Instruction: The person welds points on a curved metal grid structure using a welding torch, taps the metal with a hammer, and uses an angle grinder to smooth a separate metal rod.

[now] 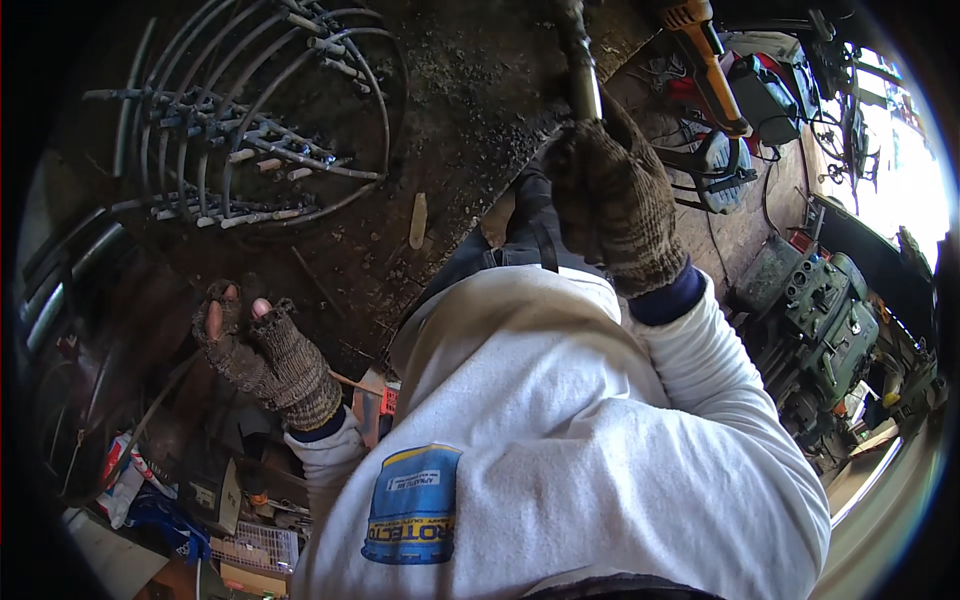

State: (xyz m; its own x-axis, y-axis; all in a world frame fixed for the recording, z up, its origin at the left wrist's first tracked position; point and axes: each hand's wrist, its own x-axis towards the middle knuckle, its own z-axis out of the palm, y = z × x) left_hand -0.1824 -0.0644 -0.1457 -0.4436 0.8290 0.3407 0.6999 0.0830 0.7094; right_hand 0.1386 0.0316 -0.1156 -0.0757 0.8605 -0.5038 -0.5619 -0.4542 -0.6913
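Observation:
In a brown knitted glove, my right hand (610, 200) is closed around the lower end of a metal bar (582, 85). The bar has a bright, smooth part just above the fist and a darker part near the top edge, where its far end is cut off. My left hand (262, 350) is out to the left in a worn glove with bare fingertips showing. Its fingers and thumb stand apart, and nothing is visible between them. A dark, dirty work surface (455, 110) with loose grit spreads in front of me. On it lies a small flat wooden piece (418, 220).
At the far left stands a frame of curved metal rods and short tubes (270, 150). An orange power tool (708, 65) lies at the upper right, near a sandal (725, 170). A green-grey machine (820, 320) stands right. A white basket (255, 545) sits lower left among clutter.

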